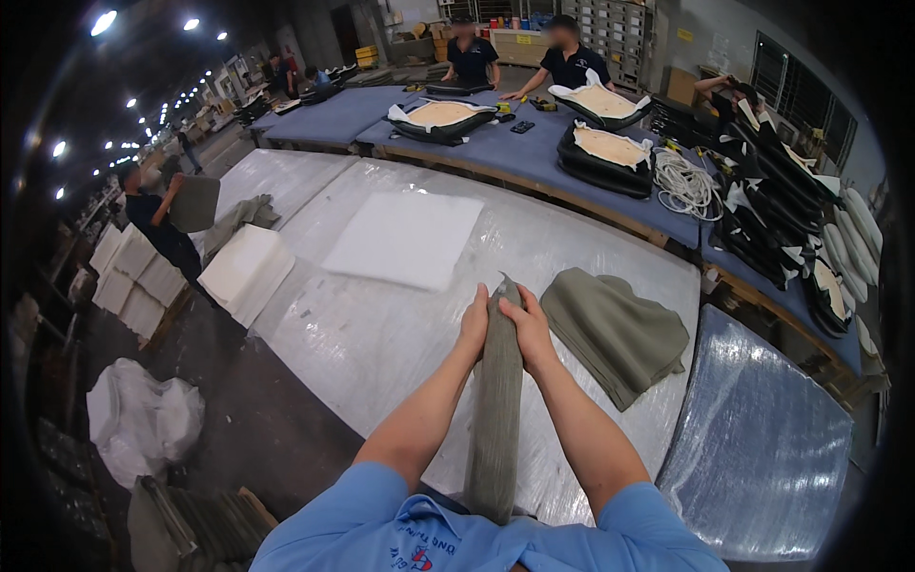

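Observation:
A long, narrow grey-green cushion [496,410], seen edge-on, stands between my forearms and reaches back to my shirt. My left hand [474,324] is closed against its left side near the far end. My right hand [529,329] grips the opposite side, its thumb over the top edge. A small pale tip pokes up from the cushion's far end. To the right lies a pile of grey-green fabric pieces [620,334]. Beyond my hands a white padding sheet [408,238] lies flat on the plastic-covered table [543,234].
White sheets are stacked [250,262] at the table's left edge, near a person holding a grey-green panel [194,203]. Black upholstered seats [605,157] and a white rope coil [686,181] sit on the blue table [515,176] behind. Folded grey-green pieces [191,524] stand at lower left.

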Available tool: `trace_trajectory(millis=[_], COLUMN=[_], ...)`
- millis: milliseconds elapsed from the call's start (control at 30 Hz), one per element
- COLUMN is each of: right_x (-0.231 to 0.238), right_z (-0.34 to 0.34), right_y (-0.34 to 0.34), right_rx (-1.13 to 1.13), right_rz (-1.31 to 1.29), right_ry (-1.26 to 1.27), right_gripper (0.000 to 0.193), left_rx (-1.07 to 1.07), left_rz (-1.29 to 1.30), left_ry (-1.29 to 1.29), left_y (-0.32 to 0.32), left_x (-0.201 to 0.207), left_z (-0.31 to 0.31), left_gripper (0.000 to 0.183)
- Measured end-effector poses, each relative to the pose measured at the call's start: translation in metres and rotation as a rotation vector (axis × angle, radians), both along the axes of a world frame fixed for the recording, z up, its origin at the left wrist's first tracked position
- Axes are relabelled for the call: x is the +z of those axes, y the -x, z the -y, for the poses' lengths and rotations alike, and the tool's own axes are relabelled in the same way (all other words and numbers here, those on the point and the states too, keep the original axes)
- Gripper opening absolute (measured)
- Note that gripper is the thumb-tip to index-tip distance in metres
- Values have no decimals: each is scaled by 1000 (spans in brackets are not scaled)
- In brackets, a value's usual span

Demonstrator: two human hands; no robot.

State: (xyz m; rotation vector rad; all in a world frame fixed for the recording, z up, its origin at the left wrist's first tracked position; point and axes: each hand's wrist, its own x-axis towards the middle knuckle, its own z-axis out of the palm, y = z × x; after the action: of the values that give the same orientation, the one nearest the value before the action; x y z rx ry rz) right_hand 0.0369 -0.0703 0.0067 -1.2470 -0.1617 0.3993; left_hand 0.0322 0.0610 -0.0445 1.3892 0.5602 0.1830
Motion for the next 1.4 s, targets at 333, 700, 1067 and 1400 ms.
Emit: trace_trajectory(millis=[333,700,1067,1400], right_x=[-16,-28,-19,-20], right_z=[-11,-16,-28,-25], right_y=[-4,-59,-51,-40], right_rx=[-32,-53,-501,-517], right_rz=[136,138,533,606], right_ry=[91,288,378,390], right_gripper=[54,55,41,36], left_rx=[-49,-402,-549,-479], left_rz=[-18,-37,109,375], left_ry=[-51,141,434,62], left_y=[0,-17,-13,-13], left_x=[-5,-2,10,30], left_z=[-15,-31,-43,-47], left_gripper=[76,86,52,15])
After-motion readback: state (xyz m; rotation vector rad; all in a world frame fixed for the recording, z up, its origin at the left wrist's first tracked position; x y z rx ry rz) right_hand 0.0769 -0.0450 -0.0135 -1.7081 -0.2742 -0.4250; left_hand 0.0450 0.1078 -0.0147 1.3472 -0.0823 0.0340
